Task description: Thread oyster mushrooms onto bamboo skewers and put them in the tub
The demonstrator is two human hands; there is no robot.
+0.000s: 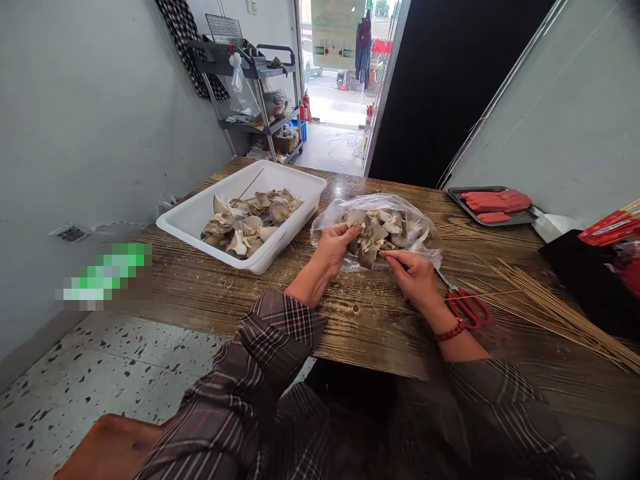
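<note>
On the bench [345,333], a clear plastic bag [326,219] lies straight ahead. Over it the left hand [334,250], fingers closed, grips an oyster mushroom clump [370,241]; the right hand [419,277], fingertips pinched, meets the clump's lower right edge, holding what I can't tell.

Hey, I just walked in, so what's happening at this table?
Someone's left hand holds grey oyster mushrooms over an open clear plastic bag with more in it. The right hand has its fingertips at their lower right edge; whether it grips a skewer is hard to tell. To the left, a white plastic tub holds more mushrooms. Red-handled scissors and loose bamboo skewers lie to the right.
</note>
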